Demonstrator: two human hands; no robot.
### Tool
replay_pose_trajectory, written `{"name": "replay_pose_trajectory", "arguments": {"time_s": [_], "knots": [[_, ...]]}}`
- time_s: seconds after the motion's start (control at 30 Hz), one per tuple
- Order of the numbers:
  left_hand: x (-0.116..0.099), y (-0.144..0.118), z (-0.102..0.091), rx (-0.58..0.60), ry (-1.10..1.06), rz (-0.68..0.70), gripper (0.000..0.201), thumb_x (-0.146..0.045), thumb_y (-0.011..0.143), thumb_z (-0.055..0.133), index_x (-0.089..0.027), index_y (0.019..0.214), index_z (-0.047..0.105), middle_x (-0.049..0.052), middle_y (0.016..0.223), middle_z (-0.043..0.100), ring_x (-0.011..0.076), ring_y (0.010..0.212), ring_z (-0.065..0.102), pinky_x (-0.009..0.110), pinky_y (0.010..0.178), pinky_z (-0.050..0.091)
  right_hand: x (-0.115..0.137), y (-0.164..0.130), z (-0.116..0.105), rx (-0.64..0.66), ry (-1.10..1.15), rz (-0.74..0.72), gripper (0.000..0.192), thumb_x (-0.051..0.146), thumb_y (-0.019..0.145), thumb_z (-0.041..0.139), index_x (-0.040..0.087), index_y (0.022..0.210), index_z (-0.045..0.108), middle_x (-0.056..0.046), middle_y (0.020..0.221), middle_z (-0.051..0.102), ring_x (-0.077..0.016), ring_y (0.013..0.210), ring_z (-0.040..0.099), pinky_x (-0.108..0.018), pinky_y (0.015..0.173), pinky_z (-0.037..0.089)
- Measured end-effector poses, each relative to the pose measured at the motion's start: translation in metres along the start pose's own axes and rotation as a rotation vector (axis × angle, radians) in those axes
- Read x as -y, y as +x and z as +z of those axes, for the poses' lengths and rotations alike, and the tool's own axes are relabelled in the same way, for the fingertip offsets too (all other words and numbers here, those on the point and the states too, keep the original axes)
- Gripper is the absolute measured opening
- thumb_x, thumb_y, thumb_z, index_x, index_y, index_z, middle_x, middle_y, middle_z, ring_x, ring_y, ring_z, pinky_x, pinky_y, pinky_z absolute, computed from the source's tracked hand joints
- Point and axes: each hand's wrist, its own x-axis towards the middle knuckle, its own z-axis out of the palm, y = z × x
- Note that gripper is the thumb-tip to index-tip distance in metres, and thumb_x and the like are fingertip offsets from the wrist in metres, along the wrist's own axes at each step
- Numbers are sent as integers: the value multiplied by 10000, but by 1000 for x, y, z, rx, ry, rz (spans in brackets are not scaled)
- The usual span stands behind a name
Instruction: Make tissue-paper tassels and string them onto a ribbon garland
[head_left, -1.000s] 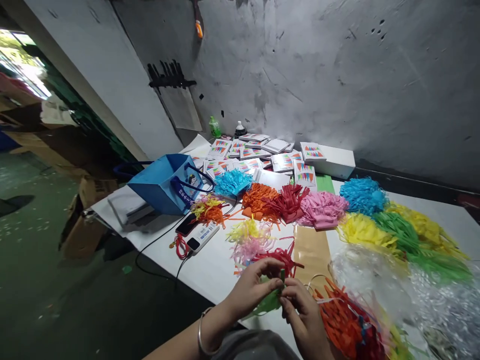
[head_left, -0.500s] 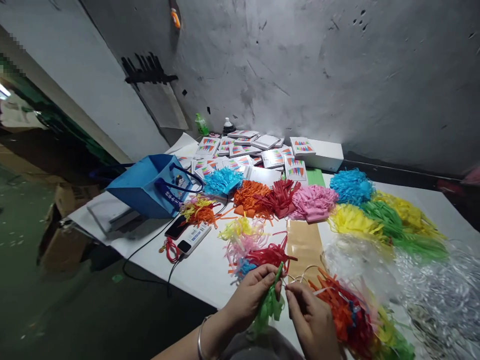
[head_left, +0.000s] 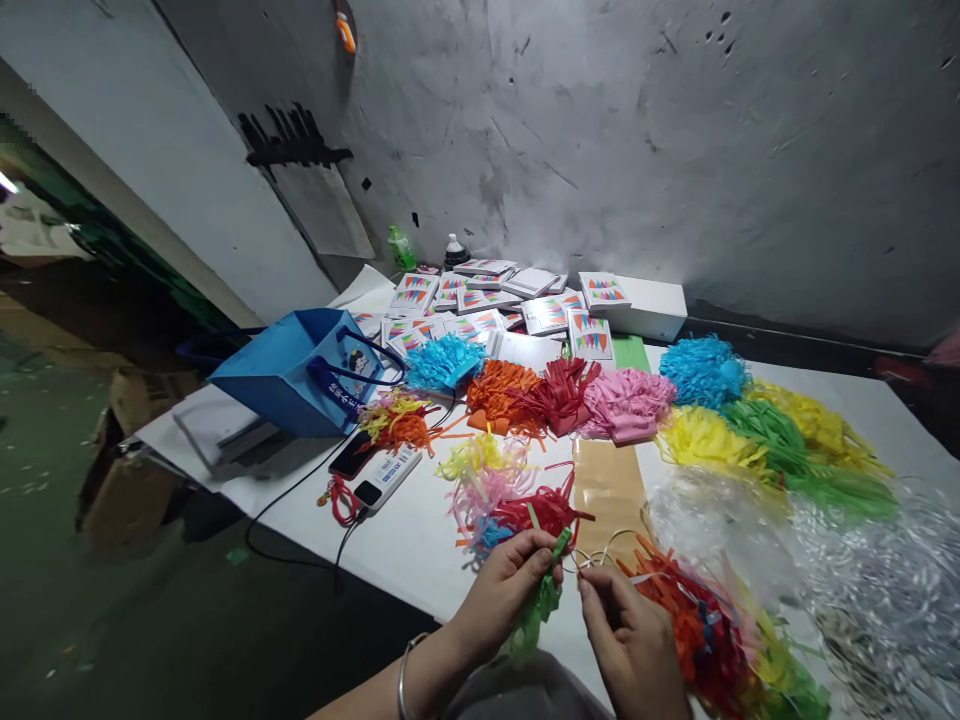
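Pinched in my left hand point(head_left: 504, 590) is a green paper tassel point(head_left: 534, 622), its folded top poking above my thumb and its strips hanging down. My right hand point(head_left: 630, 635) is closed, thumb and forefinger pressed on a thin pale string point(head_left: 571, 560) that runs toward the tassel. Right beside that hand lies a string of orange, red, yellow and green tassels point(head_left: 697, 630). Beyond my left hand is a loose heap of red, pink, yellow and blue tassels point(head_left: 536, 508). A brown paper strip point(head_left: 609, 490) lies on the table ahead.
Bundles of fringed paper, such as the pink one point(head_left: 630, 402), line the table's middle. Clear plastic bags point(head_left: 885, 570) pile up at right. At left are a blue bag point(head_left: 292, 360), a phone point(head_left: 352, 455), a power bank point(head_left: 388, 478) and cables. Printed cards point(head_left: 544, 315) lie behind.
My right hand has drawn slightly right and down, away from the left. The green tassel's top has shifted a little, with a pale green strip now sticking up beside it.
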Motion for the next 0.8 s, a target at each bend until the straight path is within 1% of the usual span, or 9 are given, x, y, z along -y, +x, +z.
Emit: {"name": "replay_pose_trajectory", "arguments": {"time_s": [0.07,0.17,0.23,0.33,0.4,0.43,0.57,0.7,0.8], "knots": [[-1,0,-2,-1,147,71,385,-524,823,654,-145,889,659,24,728,618,116,630,515,217,591,390,1,3,-3,53,-23,-48,264,417,903,512,221,823,670,-28,663,667,-151,545,607,-212,451,424],[-3,-1,-5,39,416,226,361,-494,885,581,-152,830,684,53,770,646,154,724,556,247,672,413,2,8,-9,155,10,-105,258,402,907,512,226,808,672,-29,665,670,-163,585,639,-218,510,475],[-6,-2,-6,74,545,298,353,-455,920,539,-159,799,687,61,779,655,162,741,571,255,697,415,0,11,-10,173,73,-29,273,434,902,525,216,818,666,-16,623,648,-150,527,618,-217,490,476],[-9,-3,-6,91,631,339,334,-413,941,513,-164,799,686,59,774,658,160,733,577,253,696,413,-6,12,-10,226,241,168,336,505,881,552,186,960,623,-2,620,636,-120,419,562,-204,390,424],[-11,-3,-7,91,646,347,326,-400,945,509,-165,803,686,59,778,658,159,735,576,252,697,411,-8,12,-8,276,338,232,395,531,873,557,172,1039,580,-3,645,639,-115,413,563,-202,386,424],[-11,-3,-7,92,643,345,323,-397,945,509,-165,809,687,59,781,658,159,738,577,252,698,411,-9,11,-7,279,352,240,404,536,871,559,171,1043,572,0,646,636,-115,422,568,-200,395,430],[-7,-3,-7,97,542,267,334,-426,932,526,-155,836,695,58,773,659,156,726,575,249,679,413,-9,9,-5,172,273,227,389,539,850,588,183,1008,590,11,634,625,-105,447,562,-186,423,442],[-3,-2,-7,92,355,149,370,-485,893,570,-139,861,695,56,748,662,145,673,561,237,622,409,-6,8,-7,167,248,214,403,560,839,586,190,997,603,15,605,613,-108,425,536,-190,390,423],[-4,-3,-7,132,384,161,358,-472,897,569,-143,894,709,64,762,679,159,698,590,252,653,433,-4,7,-8,118,205,207,393,560,833,595,194,977,602,4,623,622,-117,455,544,-197,410,433]]}}
